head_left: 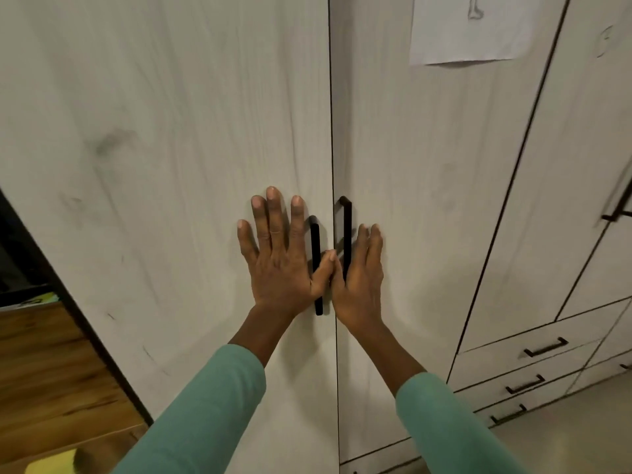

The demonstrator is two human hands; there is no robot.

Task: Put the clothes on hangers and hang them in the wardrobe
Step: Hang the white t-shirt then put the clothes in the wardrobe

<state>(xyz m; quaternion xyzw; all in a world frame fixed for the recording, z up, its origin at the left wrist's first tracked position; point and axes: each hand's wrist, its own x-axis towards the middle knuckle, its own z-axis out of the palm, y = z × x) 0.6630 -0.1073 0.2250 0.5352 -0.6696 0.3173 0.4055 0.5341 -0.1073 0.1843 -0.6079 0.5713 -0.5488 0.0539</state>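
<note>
Head view, as I monitored remotely: wardrobe (171, 131) filled the frame directly ahead, both doors closed. L hand (277, 265) lay flat on the L door, fingers spread, thumb across the L handle (315, 234). R hand (362, 278) pressed flat, fingers straight, on the R door beside the R handle (347, 227). Neither hand grasped anything. Drawers (533, 340) at lower right.

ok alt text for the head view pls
A person's left hand and right hand lie flat on the closed pale wardrobe doors, either side of the centre seam by the black handles. A paper sheet hangs upper right; drawers sit lower right.
</note>
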